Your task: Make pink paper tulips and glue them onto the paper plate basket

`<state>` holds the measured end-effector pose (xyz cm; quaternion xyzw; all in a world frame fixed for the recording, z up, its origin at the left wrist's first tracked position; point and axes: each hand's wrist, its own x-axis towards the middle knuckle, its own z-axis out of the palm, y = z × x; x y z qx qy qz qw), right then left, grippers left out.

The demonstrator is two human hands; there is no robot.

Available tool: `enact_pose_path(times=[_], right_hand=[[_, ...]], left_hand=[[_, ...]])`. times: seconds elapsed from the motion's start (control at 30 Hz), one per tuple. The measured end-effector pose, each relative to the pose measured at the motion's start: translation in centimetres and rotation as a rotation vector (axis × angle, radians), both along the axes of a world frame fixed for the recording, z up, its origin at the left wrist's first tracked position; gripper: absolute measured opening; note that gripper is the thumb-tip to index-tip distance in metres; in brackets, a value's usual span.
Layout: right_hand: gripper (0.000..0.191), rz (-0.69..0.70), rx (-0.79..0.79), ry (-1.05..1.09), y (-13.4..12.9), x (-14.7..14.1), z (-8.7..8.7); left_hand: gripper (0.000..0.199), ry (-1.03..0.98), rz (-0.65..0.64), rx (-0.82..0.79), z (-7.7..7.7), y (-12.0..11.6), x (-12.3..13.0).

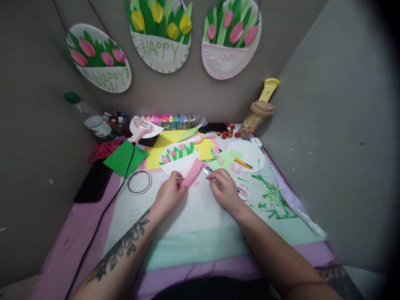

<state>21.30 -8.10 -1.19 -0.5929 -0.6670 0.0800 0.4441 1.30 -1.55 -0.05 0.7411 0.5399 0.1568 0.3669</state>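
Between its fingers and thumb my left hand pinches a strip of pink paper, which slants up to the right. My right hand is closed on a pair of scissors. Their blades point at the far end of the strip, and a white handle loop shows beyond the hand. Behind the strip lies a half paper plate with pink paper tulips and green leaves. Small pink paper scraps lie on the table below the strip.
A tape roll and green paper lie left, with a glue gun whose black cord crosses the table. At right are a paper plate, an orange cutter and green scraps. A bottle stands back left.
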Motion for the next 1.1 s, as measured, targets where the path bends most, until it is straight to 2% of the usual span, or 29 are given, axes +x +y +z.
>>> enact_pose_path(times=[0.13,0.17,0.23,0.27,0.4,0.43,0.5,0.57,0.63,0.77,0.93,1.0,1.1], right_hand=[[0.021,0.043,0.013,-0.030,-0.6,-0.7,0.0],[0.022,0.093,-0.002,-0.048,-0.9,-1.3,0.1],[0.024,0.273,-0.062,-0.105,-1.7,-3.2,0.3],[0.027,0.410,-0.100,-0.151,-2.2,-4.4,0.5],[0.045,0.907,-0.276,-0.386,-4.4,-10.4,0.7],[0.047,0.989,-0.309,-0.438,-4.7,-11.8,0.6],[0.056,1.029,-0.351,-0.497,-4.8,-13.9,0.1],[0.065,0.932,-0.366,-0.503,-4.1,-14.7,-0.5],[0.071,0.764,-0.394,-0.496,-3.0,-14.0,-1.1],[0.074,0.388,-0.538,-0.505,-1.3,-10.1,-1.7],[0.076,-0.047,-0.642,-0.509,-2.0,-5.7,-1.5],[0.073,-0.140,-0.615,-0.509,-2.7,-4.7,-0.9],[0.061,-0.132,-0.593,-0.448,-3.1,-3.7,0.0]], left_hand=[[0.023,-0.392,0.106,-0.064,1.2,1.2,-2.8],[0.021,-0.534,0.208,-0.034,1.5,1.5,-3.8],[0.020,-0.748,0.399,0.007,1.9,2.1,-5.9],[0.020,-0.834,0.471,0.045,1.9,2.4,-6.8],[0.021,-0.955,0.637,0.128,0.9,2.7,-8.9],[0.021,-0.952,0.663,0.138,0.6,2.7,-9.1],[0.021,-0.947,0.696,0.151,-0.1,2.7,-9.3],[0.022,-0.948,0.699,0.152,-0.6,2.6,-9.3],[0.022,-0.949,0.690,0.145,-0.9,2.4,-9.2],[0.020,-0.894,0.628,0.129,-1.1,1.9,-9.0],[0.016,-0.812,0.533,0.119,-0.7,0.8,-8.6],[0.016,-0.749,0.479,0.109,-0.4,0.5,-8.4],[0.019,-0.633,0.344,0.066,-0.4,0.1,-8.0]])
